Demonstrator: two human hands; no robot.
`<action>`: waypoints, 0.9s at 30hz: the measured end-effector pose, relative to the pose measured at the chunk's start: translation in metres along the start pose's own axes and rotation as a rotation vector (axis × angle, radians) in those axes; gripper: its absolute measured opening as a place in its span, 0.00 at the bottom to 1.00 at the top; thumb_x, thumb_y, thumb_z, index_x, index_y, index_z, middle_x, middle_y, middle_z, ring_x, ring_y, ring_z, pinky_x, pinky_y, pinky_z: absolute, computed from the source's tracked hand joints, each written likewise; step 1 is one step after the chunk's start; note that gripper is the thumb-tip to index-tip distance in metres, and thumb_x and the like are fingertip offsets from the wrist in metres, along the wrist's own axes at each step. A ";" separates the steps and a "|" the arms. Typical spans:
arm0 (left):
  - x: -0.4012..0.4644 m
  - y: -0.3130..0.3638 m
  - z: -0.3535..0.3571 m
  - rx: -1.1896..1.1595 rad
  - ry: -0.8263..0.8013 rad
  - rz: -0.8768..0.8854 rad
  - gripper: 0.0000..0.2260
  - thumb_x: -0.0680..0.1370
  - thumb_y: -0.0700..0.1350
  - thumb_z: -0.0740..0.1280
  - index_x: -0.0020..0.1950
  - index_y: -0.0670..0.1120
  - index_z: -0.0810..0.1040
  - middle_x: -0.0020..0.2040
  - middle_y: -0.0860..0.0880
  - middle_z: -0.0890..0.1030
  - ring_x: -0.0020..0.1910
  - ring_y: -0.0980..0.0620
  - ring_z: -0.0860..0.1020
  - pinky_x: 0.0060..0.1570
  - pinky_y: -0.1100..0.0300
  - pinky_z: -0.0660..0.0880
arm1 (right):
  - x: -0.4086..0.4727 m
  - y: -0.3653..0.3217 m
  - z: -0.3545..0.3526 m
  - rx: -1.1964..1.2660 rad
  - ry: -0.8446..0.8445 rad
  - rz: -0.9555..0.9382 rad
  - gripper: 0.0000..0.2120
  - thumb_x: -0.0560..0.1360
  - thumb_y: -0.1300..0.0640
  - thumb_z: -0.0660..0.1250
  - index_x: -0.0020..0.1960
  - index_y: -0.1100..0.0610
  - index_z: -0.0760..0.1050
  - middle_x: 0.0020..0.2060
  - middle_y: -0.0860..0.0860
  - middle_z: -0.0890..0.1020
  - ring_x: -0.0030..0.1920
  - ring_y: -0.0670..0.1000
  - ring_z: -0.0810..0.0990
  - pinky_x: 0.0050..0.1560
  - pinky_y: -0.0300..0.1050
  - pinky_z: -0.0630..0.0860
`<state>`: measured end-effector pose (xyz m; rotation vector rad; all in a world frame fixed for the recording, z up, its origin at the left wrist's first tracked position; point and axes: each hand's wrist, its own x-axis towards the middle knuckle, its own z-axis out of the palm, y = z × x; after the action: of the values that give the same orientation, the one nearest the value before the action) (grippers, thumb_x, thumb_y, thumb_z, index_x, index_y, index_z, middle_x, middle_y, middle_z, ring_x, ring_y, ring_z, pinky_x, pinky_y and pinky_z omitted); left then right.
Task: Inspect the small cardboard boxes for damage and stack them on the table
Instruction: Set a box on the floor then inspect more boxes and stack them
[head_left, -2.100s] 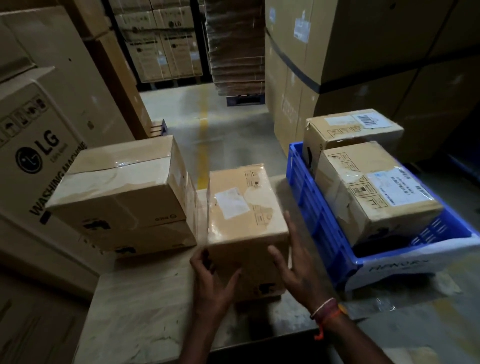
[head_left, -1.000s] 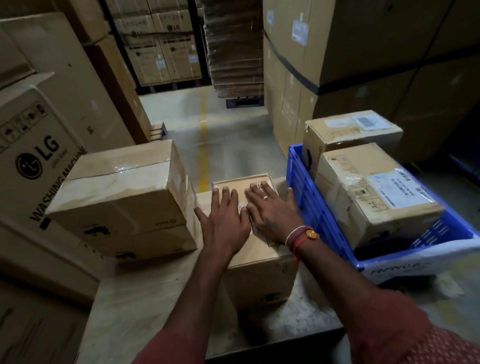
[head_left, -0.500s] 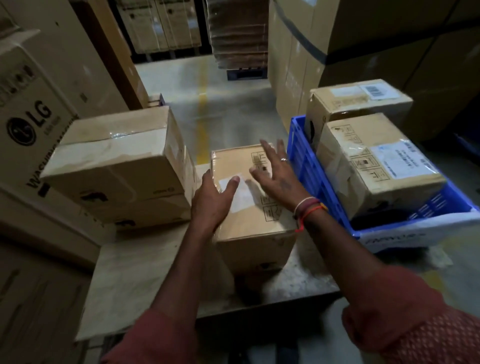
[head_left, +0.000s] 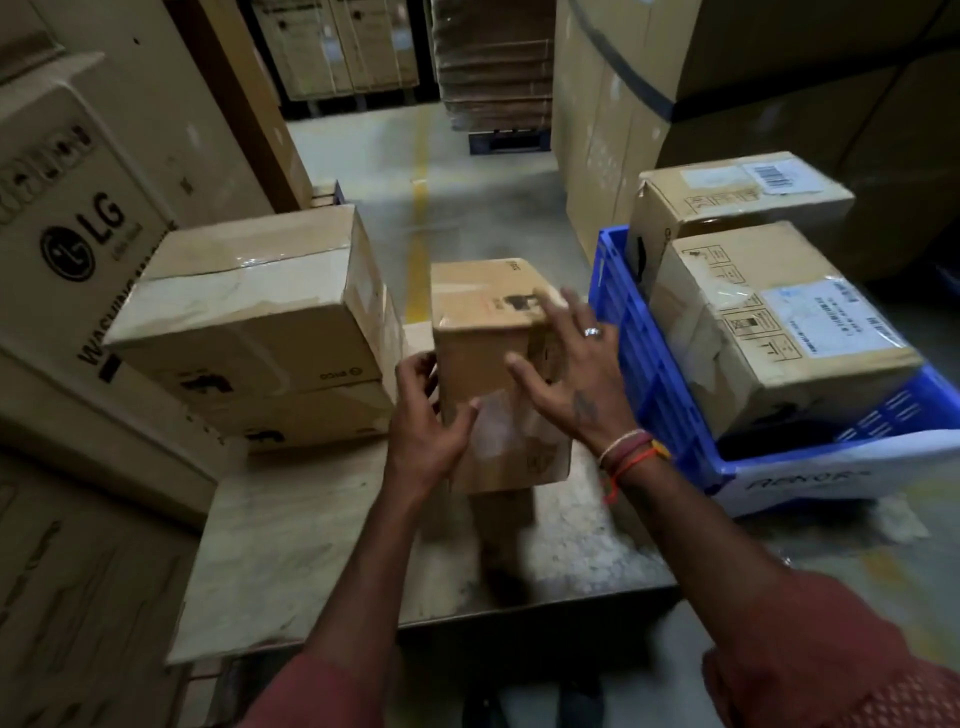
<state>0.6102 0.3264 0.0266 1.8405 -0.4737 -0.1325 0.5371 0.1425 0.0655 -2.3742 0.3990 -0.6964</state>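
Note:
A small cardboard box (head_left: 483, 364) stands tipped up on end over the middle of the table (head_left: 311, 545), blurred by motion. I cannot tell whether its lower edge touches the table. My left hand (head_left: 423, 431) grips its left edge, fingers curled round the side and thumb on the near face. My right hand (head_left: 576, 379) presses against the box's right side with spread, straight fingers. Two more boxes sit stacked at the table's left, the upper one (head_left: 249, 291) on the lower one (head_left: 311, 415).
A blue crate (head_left: 639, 374) stands right of the table and holds two labelled boxes, a near one (head_left: 769, 322) and a far one (head_left: 727, 197). A large LG washing-machine carton (head_left: 78, 249) stands close on the left. Tall cartons rise behind the crate.
The box lay flat under both hands; now it is turned up on end. My left hand has moved to its left edge and my right hand to its right side.

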 end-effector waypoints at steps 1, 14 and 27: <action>-0.011 -0.008 0.002 -0.021 0.010 -0.021 0.31 0.72 0.51 0.75 0.70 0.51 0.64 0.68 0.50 0.74 0.68 0.53 0.76 0.63 0.46 0.78 | -0.015 0.002 0.002 -0.021 -0.002 -0.018 0.34 0.75 0.41 0.72 0.78 0.47 0.67 0.77 0.57 0.66 0.72 0.56 0.61 0.71 0.61 0.67; -0.068 -0.033 0.007 0.050 0.173 -0.098 0.16 0.84 0.53 0.59 0.71 0.51 0.69 0.63 0.50 0.82 0.56 0.55 0.83 0.47 0.67 0.79 | -0.085 0.022 0.011 -0.317 -0.189 -0.042 0.20 0.79 0.36 0.60 0.65 0.44 0.75 0.67 0.48 0.74 0.71 0.53 0.67 0.67 0.66 0.69; 0.035 -0.015 0.038 0.807 -0.134 0.129 0.24 0.86 0.48 0.51 0.82 0.46 0.58 0.83 0.46 0.56 0.82 0.48 0.51 0.79 0.44 0.56 | 0.003 0.026 0.067 -0.488 -0.424 -0.095 0.28 0.86 0.45 0.45 0.84 0.54 0.53 0.83 0.53 0.55 0.83 0.53 0.49 0.80 0.64 0.45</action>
<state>0.6339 0.2831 0.0058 2.5869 -0.8180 0.0354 0.5746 0.1541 0.0058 -2.9258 0.2943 -0.1212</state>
